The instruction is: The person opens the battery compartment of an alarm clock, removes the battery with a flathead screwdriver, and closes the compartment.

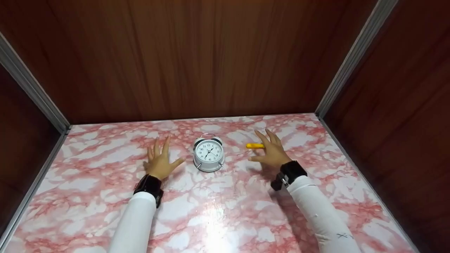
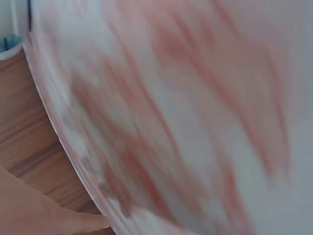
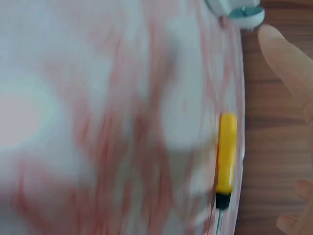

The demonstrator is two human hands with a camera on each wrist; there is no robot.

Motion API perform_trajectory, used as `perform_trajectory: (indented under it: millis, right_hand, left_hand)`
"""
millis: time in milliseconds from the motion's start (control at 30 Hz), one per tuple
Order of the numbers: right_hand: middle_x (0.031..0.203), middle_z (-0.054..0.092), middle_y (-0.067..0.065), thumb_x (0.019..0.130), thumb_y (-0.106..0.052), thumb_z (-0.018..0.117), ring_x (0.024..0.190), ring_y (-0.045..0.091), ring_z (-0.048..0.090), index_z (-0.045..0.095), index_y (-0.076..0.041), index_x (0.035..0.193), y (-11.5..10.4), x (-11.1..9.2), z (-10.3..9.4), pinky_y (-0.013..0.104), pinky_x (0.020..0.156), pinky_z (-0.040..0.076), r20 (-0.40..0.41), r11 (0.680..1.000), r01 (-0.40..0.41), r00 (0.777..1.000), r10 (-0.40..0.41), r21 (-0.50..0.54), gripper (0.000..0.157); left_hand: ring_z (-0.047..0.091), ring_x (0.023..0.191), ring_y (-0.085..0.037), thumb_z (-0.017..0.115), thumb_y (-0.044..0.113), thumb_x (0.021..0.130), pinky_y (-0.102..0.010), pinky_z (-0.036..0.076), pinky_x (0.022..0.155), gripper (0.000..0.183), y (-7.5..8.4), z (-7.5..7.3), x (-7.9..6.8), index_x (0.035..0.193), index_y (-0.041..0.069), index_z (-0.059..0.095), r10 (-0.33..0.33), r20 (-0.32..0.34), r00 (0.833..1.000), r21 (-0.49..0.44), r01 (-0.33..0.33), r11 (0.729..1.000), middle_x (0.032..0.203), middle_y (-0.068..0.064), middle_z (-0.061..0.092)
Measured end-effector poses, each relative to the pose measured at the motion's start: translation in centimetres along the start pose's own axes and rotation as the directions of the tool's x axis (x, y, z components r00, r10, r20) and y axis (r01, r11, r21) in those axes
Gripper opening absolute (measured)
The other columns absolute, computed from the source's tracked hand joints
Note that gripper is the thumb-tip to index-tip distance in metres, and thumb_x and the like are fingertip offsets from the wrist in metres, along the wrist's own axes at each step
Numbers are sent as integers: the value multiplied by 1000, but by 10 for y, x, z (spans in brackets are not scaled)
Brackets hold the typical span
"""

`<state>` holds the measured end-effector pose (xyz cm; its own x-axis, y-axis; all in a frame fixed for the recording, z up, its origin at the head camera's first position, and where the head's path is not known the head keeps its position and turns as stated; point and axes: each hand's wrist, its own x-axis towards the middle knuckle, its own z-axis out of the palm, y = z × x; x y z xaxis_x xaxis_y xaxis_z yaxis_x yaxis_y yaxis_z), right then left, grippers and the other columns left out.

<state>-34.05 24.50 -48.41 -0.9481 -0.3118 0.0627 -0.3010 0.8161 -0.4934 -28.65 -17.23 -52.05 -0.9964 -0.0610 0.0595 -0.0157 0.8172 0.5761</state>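
A white twin-bell alarm clock [image 1: 209,154] stands on the table between the two hands, its dial facing me. To its left my left hand [image 1: 161,161] is spread with straight fingers, holding nothing. On the other side my right hand [image 1: 273,151] hovers with fingers apart over a screwdriver, whose yellow handle [image 1: 254,146] points toward the clock. In the right wrist view the screwdriver [image 3: 226,154] shows its black collar and part of a metal shaft, apart from the fingers. Only a corner of the clock [image 3: 244,14] appears there.
The table [image 1: 197,218] has a red-and-white marbled top. A dark wooden panel [image 1: 190,63] closes the back, and side panels [image 1: 397,140] stand at left and right, with grey metal strips [image 1: 355,52] along the corners.
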Motion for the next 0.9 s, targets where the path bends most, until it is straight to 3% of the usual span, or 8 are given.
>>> perform_trajectory:
  millis: [167, 300, 433, 533, 633, 767, 900]
  right_hand:
    - [168, 7, 18, 80, -42, 86, 152, 45, 3, 28, -24, 162, -10, 11, 12, 69, 116, 21, -88, 991, 12, 996, -1, 130, 102]
    - [167, 7, 19, 81, -43, 86, 151, 43, 11, 28, -27, 162, -21, 20, 23, 63, 117, 26, -107, 977, 3, 994, 20, 215, 101]
    - [167, 6, 18, 82, -40, 85, 147, 45, 26, 26, -30, 162, -36, 28, 35, 54, 118, 30, -95, 940, -22, 994, 57, 340, 99]
    - [167, 4, 17, 85, -30, 84, 145, 47, 28, 24, -27, 162, -47, 34, 45, 49, 118, 32, -71, 867, -32, 994, 78, 497, 98]
    - [166, 5, 18, 87, -23, 82, 148, 47, 23, 22, -18, 163, -55, 38, 55, 45, 120, 32, -54, 791, -31, 995, 81, 610, 97]
    - [166, 8, 22, 91, -22, 78, 150, 43, 20, 18, -11, 163, -65, 40, 63, 47, 121, 29, -14, 721, -50, 996, 83, 691, 94]
    - [166, 16, 20, 92, -24, 77, 148, 41, 29, 18, -12, 163, -76, 43, 72, 47, 117, 36, 32, 692, -89, 995, 95, 717, 93]
  left_hand:
    - [-1, 146, -60, 66, 44, 97, -76, 11, 114, 91, 14, 11, 2, 163, 18, 9, 29, -73, 997, -153, -40, 987, 165, -29, 1]
    - [3, 145, -61, 63, 36, 100, -72, 9, 117, 88, 24, 20, 4, 163, 13, 5, 10, -80, 997, -326, -36, 945, 163, -34, -1]
    - [7, 147, -57, 60, 31, 103, -68, 12, 119, 87, 33, 27, 10, 162, 7, 1, -17, -53, 998, -496, -11, 868, 161, -35, -3]
    - [6, 150, -51, 56, 33, 105, -63, 11, 121, 86, 41, 31, 14, 161, 6, -3, -33, 9, 999, -585, 32, 810, 162, -34, -3]
    - [5, 152, -46, 52, 37, 106, -58, 9, 123, 85, 50, 36, 17, 161, 8, -6, -57, 74, 996, -673, 92, 734, 165, -30, -3]
    - [8, 152, -45, 50, 31, 107, -51, 11, 125, 81, 64, 42, 16, 161, 2, -3, -75, 85, 994, -777, 113, 620, 164, -33, 2]
    - [11, 153, -41, 47, 29, 108, -45, 12, 126, 77, 67, 47, 17, 161, 1, -2, -101, 115, 988, -810, 152, 566, 163, -33, 9]
